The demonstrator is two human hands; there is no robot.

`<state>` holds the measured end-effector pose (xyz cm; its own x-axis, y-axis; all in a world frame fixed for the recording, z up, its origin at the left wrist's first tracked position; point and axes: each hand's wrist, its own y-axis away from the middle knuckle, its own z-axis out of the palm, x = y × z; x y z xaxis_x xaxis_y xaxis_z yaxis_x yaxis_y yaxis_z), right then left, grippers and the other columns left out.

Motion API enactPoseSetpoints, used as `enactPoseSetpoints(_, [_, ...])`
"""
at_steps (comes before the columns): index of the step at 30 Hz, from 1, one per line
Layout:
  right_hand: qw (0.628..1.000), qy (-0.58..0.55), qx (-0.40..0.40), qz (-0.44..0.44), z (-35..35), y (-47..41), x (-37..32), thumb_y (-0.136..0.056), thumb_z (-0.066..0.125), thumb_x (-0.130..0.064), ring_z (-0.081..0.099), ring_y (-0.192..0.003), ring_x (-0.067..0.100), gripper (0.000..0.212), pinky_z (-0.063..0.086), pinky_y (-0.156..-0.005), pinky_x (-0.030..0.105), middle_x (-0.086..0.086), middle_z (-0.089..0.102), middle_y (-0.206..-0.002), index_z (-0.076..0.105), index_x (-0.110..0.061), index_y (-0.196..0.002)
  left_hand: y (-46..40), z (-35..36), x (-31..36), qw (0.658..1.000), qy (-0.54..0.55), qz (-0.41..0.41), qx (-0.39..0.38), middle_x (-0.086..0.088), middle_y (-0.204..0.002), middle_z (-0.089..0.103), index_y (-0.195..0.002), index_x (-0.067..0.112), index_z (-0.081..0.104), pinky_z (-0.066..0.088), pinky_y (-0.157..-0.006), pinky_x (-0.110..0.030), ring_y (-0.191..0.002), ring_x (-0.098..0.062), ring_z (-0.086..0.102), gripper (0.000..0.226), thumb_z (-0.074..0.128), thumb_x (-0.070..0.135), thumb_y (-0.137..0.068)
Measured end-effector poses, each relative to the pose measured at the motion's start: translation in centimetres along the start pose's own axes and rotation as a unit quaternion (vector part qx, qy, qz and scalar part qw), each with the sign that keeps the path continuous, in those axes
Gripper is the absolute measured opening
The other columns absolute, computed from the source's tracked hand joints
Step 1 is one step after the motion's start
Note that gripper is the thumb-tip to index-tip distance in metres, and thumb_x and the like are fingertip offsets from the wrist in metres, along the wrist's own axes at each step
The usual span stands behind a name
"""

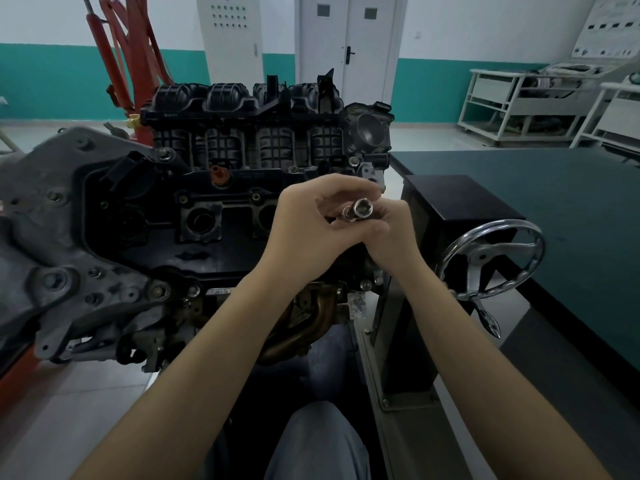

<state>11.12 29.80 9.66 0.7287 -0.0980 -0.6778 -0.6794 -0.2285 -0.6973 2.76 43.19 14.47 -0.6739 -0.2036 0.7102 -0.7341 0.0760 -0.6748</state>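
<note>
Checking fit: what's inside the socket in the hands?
The socket shows an open hex recess, seemingly empty; the left hand and right hand cover its back end.

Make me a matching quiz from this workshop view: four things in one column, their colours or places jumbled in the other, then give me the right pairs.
Things:
1 socket
2 handwheel
3 hoist
4 table

Descriptions:
A red, back left behind the engine
B dark green, on the right
C held between the left hand and the right hand
D spoked, just right of the engine

Pairs: 1-C, 2-D, 3-A, 4-B
</note>
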Motion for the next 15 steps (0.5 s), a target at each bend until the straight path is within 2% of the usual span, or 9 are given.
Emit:
enactPoseSetpoints(1, [1.0, 0.0, -0.001, -0.005, 0.05, 0.05, 0.01, -0.078, 0.07, 0.005, 0.07, -0.083, 0.019, 0.019, 0.055, -0.075, 0.031, 0.006, 0.073, -0.086, 0.072, -0.004, -0.095, 0.02, 0.11, -0.02, 1.0, -0.006, 0.001, 0.018, 0.001, -0.09, 0.072, -0.095, 0.012, 0.071, 0.057, -0.085, -0.029, -0.088, -0.01, 0.07, 0.034, 0.084, 0.0, -0.066])
enactPoseSetpoints(3, [1.0, -0.009, -0.008, -0.019, 0.13, 0.2, -0.11, -0.081, 0.068, 0.003, 0.068, -0.084, 0.006, 0.021, 0.052, -0.075, 0.02, -0.011, 0.072, -0.087, 0.069, -0.011, -0.095, 0.04, 0.26, 0.02, 0.999, 0.0, 0.002, 0.038, 0.004, -0.086, 0.072, -0.092, 0.014, 0.071, 0.057, -0.082, -0.026, -0.085, -0.008, 0.071, 0.03, 0.083, -0.001, -0.068])
enactPoseSetpoints(4, [1.0, -0.007, -0.017, -0.023, 0.19, 0.23, -0.25, -0.082, 0.065, 0.006, 0.066, -0.082, -0.002, 0.025, 0.048, -0.074, 0.013, -0.02, 0.07, -0.084, 0.067, -0.017, -0.091, -0.02, 0.26, 0.01, 0.999, 0.008, 0.001, 0.036, 0.002, -0.087, 0.072, -0.094, 0.014, 0.071, 0.057, -0.084, -0.028, -0.087, -0.01, 0.071, 0.03, 0.08, -0.003, -0.07])
enactPoseSetpoints(6, [1.0, -0.005, -0.02, -0.011, 0.24, 0.22, -0.3, -0.083, 0.061, 0.007, 0.062, -0.078, -0.009, 0.037, 0.045, -0.07, 0.008, -0.028, 0.067, -0.079, 0.062, -0.03, -0.086, -0.15, 0.08, -0.08, 1.0, 0.029, -0.006, 0.01, -0.006, -0.093, 0.073, -0.1, 0.01, 0.07, 0.056, -0.088, -0.035, -0.093, -0.017, 0.071, 0.031, 0.074, -0.008, -0.075])
enactPoseSetpoints(8, [1.0, -0.004, -0.01, 0.005, 0.2, 0.21, -0.02, -0.083, 0.063, -0.001, 0.064, -0.075, -0.005, 0.025, 0.047, -0.07, 0.011, -0.025, 0.067, -0.074, 0.067, -0.025, -0.083, -0.18, -0.09, -0.09, 0.999, 0.04, -0.012, -0.024, -0.013, -0.097, 0.072, -0.105, 0.004, 0.069, 0.055, -0.091, -0.037, -0.096, -0.021, 0.07, 0.032, 0.071, -0.012, -0.077])
enactPoseSetpoints(10, [1.0, 0.0, 0.0, 0.002, 0.17, 0.24, 0.21, -0.082, 0.065, -0.003, 0.067, -0.078, 0.0, 0.017, 0.049, -0.072, 0.016, -0.02, 0.069, -0.08, 0.07, -0.016, -0.091, -0.09, -0.05, 0.06, 0.999, 0.02, -0.016, -0.023, -0.009, -0.097, 0.073, -0.103, 0.006, 0.07, 0.055, -0.091, -0.035, -0.096, -0.018, 0.07, 0.033, 0.075, -0.009, -0.074])
enactPoseSetpoints(13, [1.0, -0.009, -0.001, -0.021, 0.34, 0.15, -0.21, -0.083, 0.066, 0.002, 0.069, -0.085, 0.007, 0.02, 0.051, -0.077, 0.019, -0.009, 0.072, -0.088, 0.07, -0.013, -0.096, 0.09, 0.25, 0.19, 0.999, -0.022, -0.008, 0.037, 0.001, -0.089, 0.072, -0.096, 0.013, 0.072, 0.057, -0.085, -0.031, -0.088, -0.009, 0.071, 0.03, 0.081, -0.001, -0.071])
enactPoseSetpoints(15, [1.0, -0.006, -0.011, -0.023, 0.42, 0.04, -0.59, -0.084, 0.064, 0.006, 0.066, -0.081, -0.002, 0.031, 0.048, -0.074, 0.013, -0.021, 0.07, -0.084, 0.067, -0.024, -0.09, -0.02, 0.26, 0.25, 0.999, -0.015, -0.009, 0.043, 0.0, -0.09, 0.072, -0.098, 0.011, 0.072, 0.057, -0.087, -0.033, -0.089, -0.01, 0.071, 0.027, 0.078, -0.001, -0.074])
